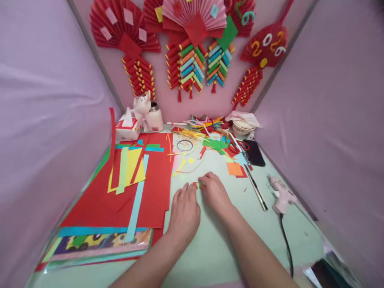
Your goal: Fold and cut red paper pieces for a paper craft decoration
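Note:
Both my hands meet low over the pale green tabletop, in the middle of the view. A tiny red and green paper piece [196, 185] shows between their fingertips; most of it is hidden. My left hand [185, 210] has its fingers close together and bent down, the tips on the left side of the piece. From the right, my right hand [215, 194] curls its fingers and pinches at the piece's other side. Just beyond the hands lie a small red paper roll [202, 152] and yellow paper scraps [191, 161].
Red paper sheets [156, 180] with coloured strips cover the left side. At right are a pen-like craft knife [256, 188], a glue gun [282, 196], red-handled scissors [240, 147] and a black phone [253, 153]. A tissue box [129, 128] stands at the back; paper firecracker decorations [192, 66] hang behind.

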`<state>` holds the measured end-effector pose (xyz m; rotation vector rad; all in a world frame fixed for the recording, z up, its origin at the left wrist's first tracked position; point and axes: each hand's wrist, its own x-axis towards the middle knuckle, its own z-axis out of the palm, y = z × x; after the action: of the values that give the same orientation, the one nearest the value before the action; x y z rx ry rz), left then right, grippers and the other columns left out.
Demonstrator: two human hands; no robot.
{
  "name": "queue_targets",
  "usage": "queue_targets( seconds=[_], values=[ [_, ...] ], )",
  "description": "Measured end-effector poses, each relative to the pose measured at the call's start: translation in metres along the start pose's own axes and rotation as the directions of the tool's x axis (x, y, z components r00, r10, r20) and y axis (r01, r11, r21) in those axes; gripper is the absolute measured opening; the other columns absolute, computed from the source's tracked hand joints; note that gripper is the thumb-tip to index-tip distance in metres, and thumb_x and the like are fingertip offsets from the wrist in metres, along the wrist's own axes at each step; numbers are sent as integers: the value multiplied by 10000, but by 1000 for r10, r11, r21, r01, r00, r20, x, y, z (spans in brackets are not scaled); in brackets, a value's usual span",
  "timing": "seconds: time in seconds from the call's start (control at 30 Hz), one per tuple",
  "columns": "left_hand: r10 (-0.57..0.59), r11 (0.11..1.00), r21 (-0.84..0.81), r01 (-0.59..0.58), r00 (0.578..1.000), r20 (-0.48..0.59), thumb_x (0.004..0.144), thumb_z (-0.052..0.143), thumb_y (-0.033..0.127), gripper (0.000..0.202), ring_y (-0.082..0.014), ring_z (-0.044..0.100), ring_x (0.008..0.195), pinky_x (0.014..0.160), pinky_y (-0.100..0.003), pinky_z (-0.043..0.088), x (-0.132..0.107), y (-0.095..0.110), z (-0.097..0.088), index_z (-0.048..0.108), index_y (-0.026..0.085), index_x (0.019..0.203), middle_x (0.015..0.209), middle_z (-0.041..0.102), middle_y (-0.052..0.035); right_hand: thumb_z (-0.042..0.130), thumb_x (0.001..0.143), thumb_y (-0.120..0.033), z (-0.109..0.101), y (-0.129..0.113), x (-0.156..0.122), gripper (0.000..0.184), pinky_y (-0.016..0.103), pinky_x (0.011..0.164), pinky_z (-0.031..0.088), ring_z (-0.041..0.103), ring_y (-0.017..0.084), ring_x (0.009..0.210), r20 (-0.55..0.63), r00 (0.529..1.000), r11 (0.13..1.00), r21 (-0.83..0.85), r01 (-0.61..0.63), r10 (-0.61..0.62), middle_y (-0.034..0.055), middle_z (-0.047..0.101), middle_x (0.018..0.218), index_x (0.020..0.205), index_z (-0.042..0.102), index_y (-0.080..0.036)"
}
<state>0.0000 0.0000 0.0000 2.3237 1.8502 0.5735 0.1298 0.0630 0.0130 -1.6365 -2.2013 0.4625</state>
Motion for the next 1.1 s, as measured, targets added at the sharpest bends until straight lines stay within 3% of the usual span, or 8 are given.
queue_targets(
  seconds=[0.23,0.37,0.5,0.63,0.8,0.93,1.0,1.1],
  values=[
    [57,998,-25,-58,998,-36,789,361,-3,558,-255,338,1360,1098,-484,299,0,-3,8,384,102,1336,1410,457,-147,490,864,-118,11,-3,6,226,273,828,426,552,186,905,-57,998,989,146,-16,24,73,594,930,994,666,-175],
    [50,990,-127,-65,991,-122,769,382,0,455,-276,462,1239,1007,-479,388,1,1,-4,488,121,1195,1271,553,-151,451,884,-122,3,-9,0,254,290,836,433,542,189,928,-72,997,987,157,29,-18,75,598,993,1036,647,-179],
    [142,917,-340,-209,967,-211,800,379,22,252,-218,569,907,793,-387,473,2,7,-18,553,167,909,921,624,-85,475,853,-90,-9,-16,-16,267,305,855,430,527,205,983,66,991,993,47,113,-116,72,610,1067,1020,655,-194],
    [166,870,-401,-285,937,-307,818,382,24,219,-195,546,787,701,-349,448,1,7,-22,545,170,798,776,598,-60,469,876,-129,-10,-22,-21,270,339,846,435,488,236,1060,139,980,983,-98,154,-140,77,599,1154,1089,618,-200],
    [193,818,-441,-371,898,-396,809,419,14,201,-186,542,803,723,-345,432,0,6,-22,545,170,816,789,613,-53,507,882,-245,7,-21,3,368,432,862,423,413,295,1159,114,989,958,-258,124,-98,73,513,1337,1249,529,-238],
    [211,799,-452,-397,889,-407,797,416,-3,220,-183,544,811,713,-335,424,-2,7,-21,548,170,832,794,616,-51,498,888,-247,16,-21,18,441,453,917,393,382,295,1199,-1,997,954,-291,71,-74,91,459,1402,1325,469,-193],
    [209,790,-457,-408,881,-424,791,418,-4,219,-182,539,804,706,-334,420,-3,7,-21,546,170,829,787,612,-51,475,902,-234,15,-22,19,398,416,896,404,403,274,1172,-7,991,954,-271,125,-132,79,500,1362,1299,495,-206],
    [216,771,-467,-433,867,-449,787,428,5,200,-177,523,760,681,-331,413,-4,7,-20,535,173,801,761,602,-46,461,921,-261,14,-24,18,247,358,852,416,451,234,1103,117,945,926,-195,322,-304,29,611,1206,1124,603,-259]
  ],
)
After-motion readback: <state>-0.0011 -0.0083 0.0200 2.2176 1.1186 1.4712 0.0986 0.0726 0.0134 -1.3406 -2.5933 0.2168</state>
